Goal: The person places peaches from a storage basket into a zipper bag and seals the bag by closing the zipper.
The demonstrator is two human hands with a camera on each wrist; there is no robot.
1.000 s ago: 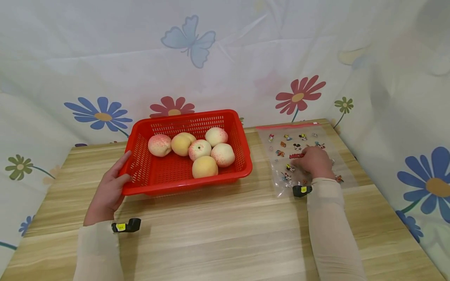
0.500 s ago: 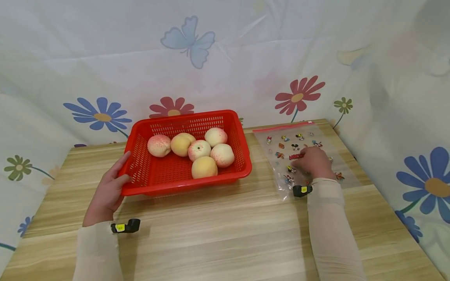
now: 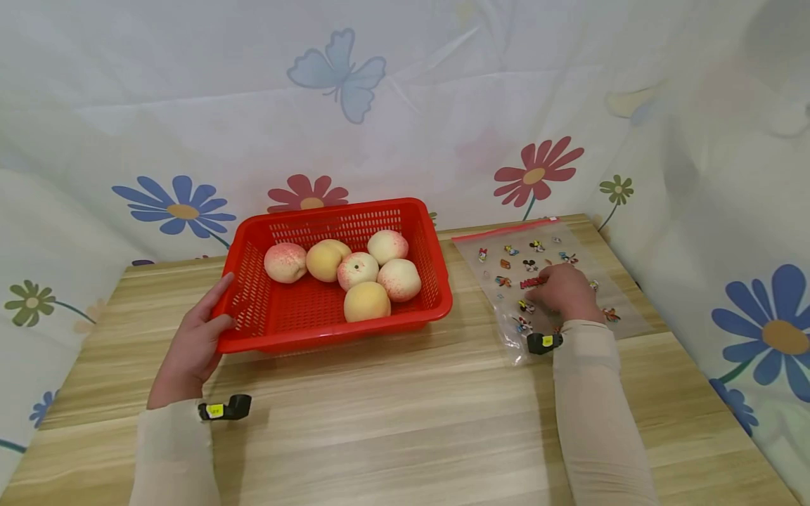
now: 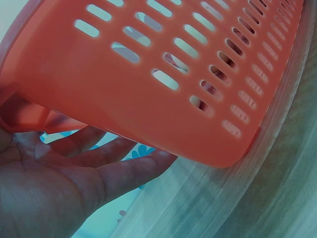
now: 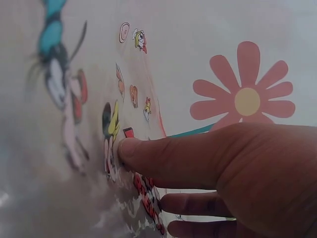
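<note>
A red plastic basket (image 3: 310,336) with slotted walls stands left of the middle of the table. Several peaches (image 3: 285,263), some pink-speckled and some yellow, lie inside it. At the basket's left end my left hand (image 3: 193,348) grips the rim; the left wrist view shows its fingers (image 4: 133,173) reaching behind the red wall. On the right lies a flat, see-through zip bag (image 3: 623,302) with a red closure and cartoon prints. My right hand (image 3: 572,292) rests on it, and the right wrist view has the straight thumb (image 5: 173,158) touching the printed plastic.
The wood-patterned table (image 3: 380,422) extends in front of the basket and bag. A white cloth printed with flowers and a butterfly (image 3: 338,77) hangs behind and along both sides. A small black camera (image 3: 544,343) sits at the right wrist, another (image 3: 226,407) at the left.
Under my right hand the bag has turned a little counterclockwise: its red closure shifted left, its near left corner slid right and toward me. My left hand and the basket stay essentially in place.
</note>
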